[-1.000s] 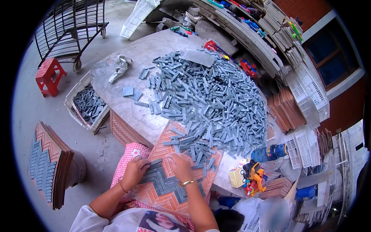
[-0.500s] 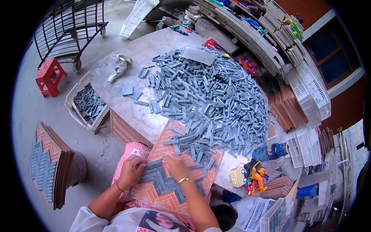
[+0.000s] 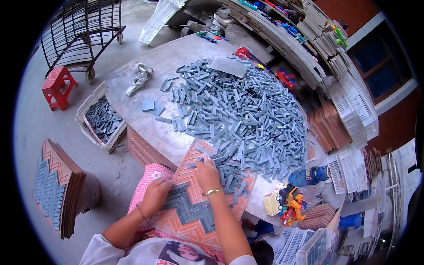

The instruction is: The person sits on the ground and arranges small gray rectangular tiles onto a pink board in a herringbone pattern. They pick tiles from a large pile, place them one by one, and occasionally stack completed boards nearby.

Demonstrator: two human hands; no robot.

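Note:
A terracotta-coloured tray point(image 3: 180, 179) with herringbone grooves lies tilted in front of me, partly filled with a zigzag of dark grey strip tiles point(image 3: 187, 206). My left hand point(image 3: 157, 193) rests at the tray's left edge beside the laid tiles, its fingers pressed together. Whatever they may hold is hidden. Further up the tray, my right hand point(image 3: 207, 173) has its fingers curled down onto a grey strip tile among the loose ones, mostly covered by the hand. A large heap of loose grey strip tiles point(image 3: 247, 115) spreads from the tray across the table point(image 3: 132, 104).
A crate of tiles point(image 3: 102, 128) and a stack of trays point(image 3: 66, 190) stand on the left, with a red stool point(image 3: 59, 88) behind. White gloves point(image 3: 140, 78) lie on the table. On the right are a blue bottle point(image 3: 309, 175), toy vehicles point(image 3: 289, 204) and white crates point(image 3: 346, 165).
My right hand has moved up from the laid tiles to the loose ones on the tray. The left hand has shifted slightly right and stays by the tray's left edge.

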